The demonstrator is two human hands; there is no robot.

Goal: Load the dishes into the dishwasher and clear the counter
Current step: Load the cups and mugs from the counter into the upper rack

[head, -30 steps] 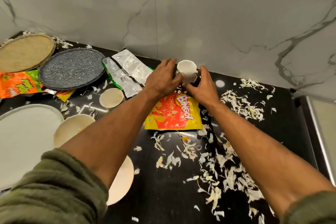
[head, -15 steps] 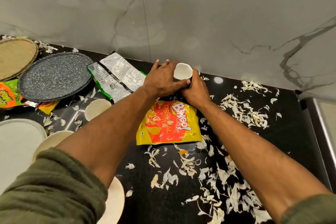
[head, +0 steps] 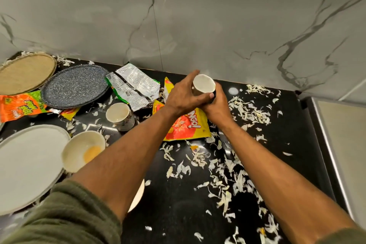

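Both hands, left [head: 183, 97] and right [head: 216, 105], close their fingers [head: 206, 96] around 1 cup [head: 204, 86]. It looks light, stiff, breakable; hold its wall below the rim. A second cup [head: 118, 116] stands left of the fingers on the bench [head: 178, 204].

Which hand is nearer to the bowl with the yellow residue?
Left. The left hand is wrapped around the cup, on the side toward the bowl. The right hand holds the cup's other side, farther from the bowl.
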